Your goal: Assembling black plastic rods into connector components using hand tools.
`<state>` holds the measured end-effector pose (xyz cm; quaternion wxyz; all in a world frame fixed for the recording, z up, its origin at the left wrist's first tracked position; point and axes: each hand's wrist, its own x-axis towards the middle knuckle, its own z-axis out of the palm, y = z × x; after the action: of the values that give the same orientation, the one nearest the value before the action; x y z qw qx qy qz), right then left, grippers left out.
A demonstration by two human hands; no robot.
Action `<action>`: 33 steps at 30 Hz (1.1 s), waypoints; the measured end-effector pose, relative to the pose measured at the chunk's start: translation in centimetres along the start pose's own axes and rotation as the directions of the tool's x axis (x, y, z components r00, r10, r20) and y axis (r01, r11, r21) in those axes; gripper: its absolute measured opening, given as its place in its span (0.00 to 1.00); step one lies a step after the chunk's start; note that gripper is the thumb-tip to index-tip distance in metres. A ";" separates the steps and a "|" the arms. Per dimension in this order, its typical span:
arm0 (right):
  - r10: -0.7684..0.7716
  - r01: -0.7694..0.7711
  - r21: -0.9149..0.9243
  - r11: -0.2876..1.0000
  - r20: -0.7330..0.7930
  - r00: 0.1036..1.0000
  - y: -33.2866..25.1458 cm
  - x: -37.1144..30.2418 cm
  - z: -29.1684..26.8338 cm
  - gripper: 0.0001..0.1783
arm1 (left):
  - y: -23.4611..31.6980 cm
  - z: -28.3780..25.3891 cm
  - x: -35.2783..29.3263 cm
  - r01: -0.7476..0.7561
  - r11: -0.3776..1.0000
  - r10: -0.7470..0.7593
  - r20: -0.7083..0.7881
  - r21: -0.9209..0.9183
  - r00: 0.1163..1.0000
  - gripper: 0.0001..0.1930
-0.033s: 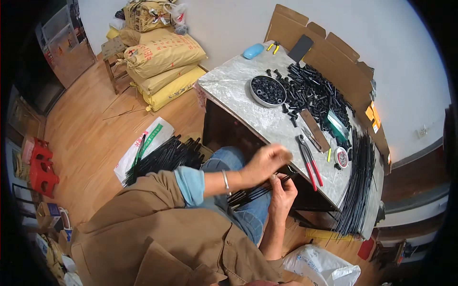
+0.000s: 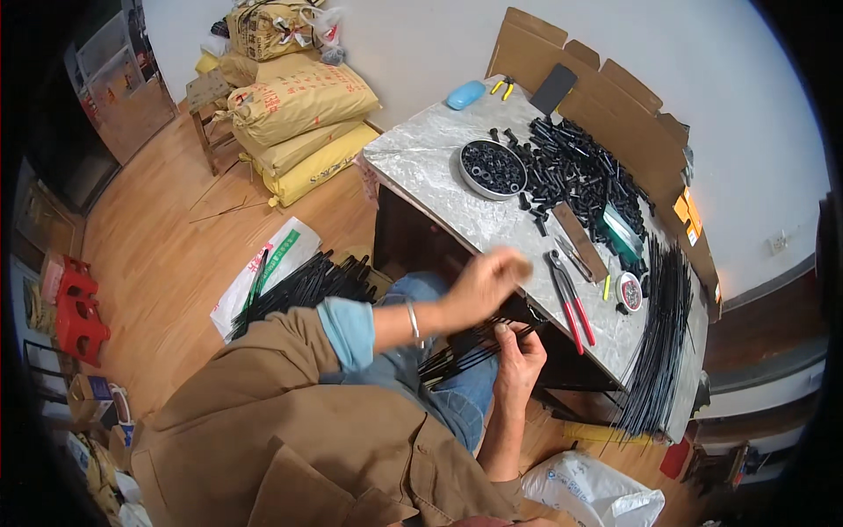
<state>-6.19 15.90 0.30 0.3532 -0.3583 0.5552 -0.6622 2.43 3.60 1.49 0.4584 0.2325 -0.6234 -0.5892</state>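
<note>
My right hand [image 2: 520, 358] is closed, thumb and fingers pinching the ends of several thin black rods [image 2: 461, 356] that lie across my jeans-clad lap. Just above them hovers my left hand [image 2: 481, 288], a metal bangle [image 2: 414, 323] on its wrist. Motion smears its fingers near the table's front edge, so I cannot make out whether they hold anything. Closest on the tabletop is a pair of red-handled pliers [image 2: 572, 303]. A long bundle of thin black rods [image 2: 657, 342] hangs over the table's right end.
On the grey table [image 2: 421, 149] are a round tin of black nuts [image 2: 493, 169], a heap of black bolts [image 2: 584, 162], a small white cup [image 2: 629, 292] and a cardboard screen [image 2: 606, 79]. More black rods [image 2: 307, 290] lie on the floor at left, near stacked sacks [image 2: 303, 105].
My left hand has moved slightly up and to the left, away from the right hand. The right hand stays in nearly the same place on the rods.
</note>
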 end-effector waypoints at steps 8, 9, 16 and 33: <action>0.112 -0.117 0.076 0.990 0.066 0.991 1.1 3.0 1.0 0.04 | -3.5 -10.2 15.8 -0.208 0.247 0.355 0.111 0.947 0.928 0.16; 0.127 -0.131 0.081 0.988 0.046 0.991 1.2 3.2 1.1 0.05 | -3.8 -10.4 16.1 -0.199 0.198 0.246 0.148 0.960 0.958 0.16; 0.143 -0.152 0.069 0.986 0.119 0.983 2.0 5.4 0.2 0.04 | -2.4 -8.9 16.1 -0.279 0.369 0.341 0.150 0.886 0.928 0.14; 0.199 -0.225 0.101 0.969 0.223 0.954 1.2 5.8 0.5 0.08 | 1.8 -4.2 4.5 0.709 0.642 -0.546 0.475 -0.291 0.690 0.13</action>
<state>-8.54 10.49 -0.32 0.5009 -0.3420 0.5074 -0.6121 4.32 -2.00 4.08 0.1448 0.2169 -0.4150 -0.8717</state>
